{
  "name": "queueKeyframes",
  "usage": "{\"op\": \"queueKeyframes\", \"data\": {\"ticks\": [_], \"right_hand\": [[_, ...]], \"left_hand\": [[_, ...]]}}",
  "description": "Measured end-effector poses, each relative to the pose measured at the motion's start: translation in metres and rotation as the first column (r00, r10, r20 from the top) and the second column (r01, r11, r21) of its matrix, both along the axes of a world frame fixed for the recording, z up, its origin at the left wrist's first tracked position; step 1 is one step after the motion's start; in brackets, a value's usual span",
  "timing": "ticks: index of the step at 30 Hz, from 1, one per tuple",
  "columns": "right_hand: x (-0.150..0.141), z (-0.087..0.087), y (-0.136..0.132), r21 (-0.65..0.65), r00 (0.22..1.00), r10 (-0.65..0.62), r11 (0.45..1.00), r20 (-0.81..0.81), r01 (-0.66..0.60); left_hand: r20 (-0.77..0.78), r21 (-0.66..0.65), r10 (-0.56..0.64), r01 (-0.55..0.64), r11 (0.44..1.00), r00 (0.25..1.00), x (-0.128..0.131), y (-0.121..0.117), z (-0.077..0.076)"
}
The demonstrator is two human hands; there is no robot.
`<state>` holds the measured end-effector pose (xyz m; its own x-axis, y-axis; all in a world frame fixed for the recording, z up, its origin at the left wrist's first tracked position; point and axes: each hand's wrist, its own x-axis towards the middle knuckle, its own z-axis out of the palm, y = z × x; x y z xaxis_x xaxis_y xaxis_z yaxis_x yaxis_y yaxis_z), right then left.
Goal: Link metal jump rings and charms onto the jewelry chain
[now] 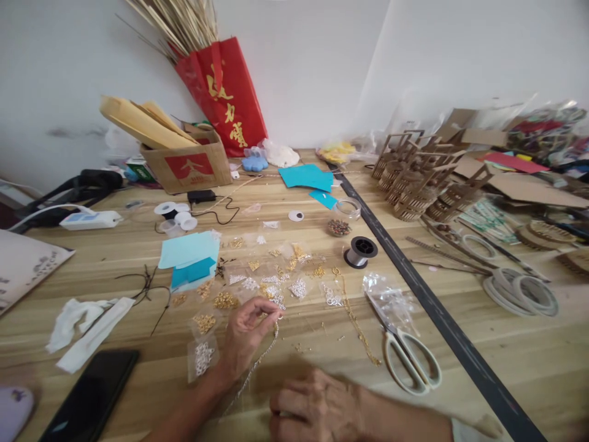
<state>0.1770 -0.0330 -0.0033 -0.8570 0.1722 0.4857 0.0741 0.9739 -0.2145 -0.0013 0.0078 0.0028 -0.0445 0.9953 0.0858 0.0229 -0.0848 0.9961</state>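
Red bag, 11 o'clock: gold Chinese characters. Box, 10 o'clock: red panel w/ pale emblem, small print illegible. White packet, 9 o'clock: lettering too blurry, L edge cut off. L hand, btwn 6 & 7, pinches one end of thin metallic chain; its far end's hard to make out. R hand, 6 o'clock: curled, blurry, can't tell if holding anything.
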Motion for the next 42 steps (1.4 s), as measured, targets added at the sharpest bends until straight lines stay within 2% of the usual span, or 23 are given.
{"op": "queueKeyframes", "data": {"ticks": [5, 11, 15, 18, 20, 22, 25, 28, 31, 38, 42], "right_hand": [[-0.001, 0.003, -0.002, -0.016, 1.0, 0.02, 1.0, -0.009, -0.02], [-0.002, 0.001, 0.001, -0.024, 0.999, -0.042, 0.999, -0.035, 0.041], [0.003, 0.002, 0.006, -0.014, 0.985, -0.107, 0.994, -0.132, 0.106], [0.01, 0.005, 0.01, -0.031, 0.956, -0.179, 0.984, -0.234, 0.177], [0.014, 0.008, 0.012, -0.116, 0.914, -0.306, 0.951, -0.267, 0.285], [0.018, 0.009, 0.015, -0.27, 0.859, -0.435, 0.891, -0.271, 0.366], [0.02, 0.009, 0.021, -0.459, 0.841, -0.494, 0.813, -0.221, 0.358], [0.02, 0.01, 0.027, -0.522, 0.873, -0.453, 0.797, -0.182, 0.304], [0.021, 0.01, 0.03, -0.524, 0.886, -0.432, 0.8, -0.166, 0.292], [0.026, 0.01, 0.033, -0.4, 0.882, -0.462, 0.828, -0.087, 0.394], [0.026, 0.01, 0.034, -0.376, 0.879, -0.475, 0.823, -0.042, 0.426]], "left_hand": [[0.001, 0.011, 0.022, -0.022, 1.0, 1.0, -0.001, 0.0, 0.004], [-0.044, 0.05, -0.011, 0.013, 0.999, 0.999, -0.003, -0.004, 0.005], [-0.147, 0.188, -0.038, 0.066, 0.98, 0.988, -0.001, -0.008, 0.006], [-0.264, 0.354, -0.054, 0.149, 0.923, 0.963, 0.001, -0.009, 0.009], [-0.332, 0.466, -0.048, 0.208, 0.86, 0.942, 0.004, -0.009, 0.01], [-0.369, 0.541, -0.041, 0.251, 0.803, 0.929, 0.006, -0.01, 0.011], [-0.399, 0.574, -0.052, 0.293, 0.765, 0.916, 0.008, -0.012, 0.011], [-0.416, 0.572, -0.055, 0.308, 0.76, 0.908, 0.01, -0.014, 0.009], [-0.424, 0.551, -0.054, 0.305, 0.777, 0.904, 0.01, -0.015, 0.007], [-0.435, 0.522, -0.043, 0.291, 0.802, 0.899, 0.011, -0.014, 0.006], [-0.433, 0.521, -0.03, 0.278, 0.807, 0.901, 0.012, -0.013, 0.005]]}}
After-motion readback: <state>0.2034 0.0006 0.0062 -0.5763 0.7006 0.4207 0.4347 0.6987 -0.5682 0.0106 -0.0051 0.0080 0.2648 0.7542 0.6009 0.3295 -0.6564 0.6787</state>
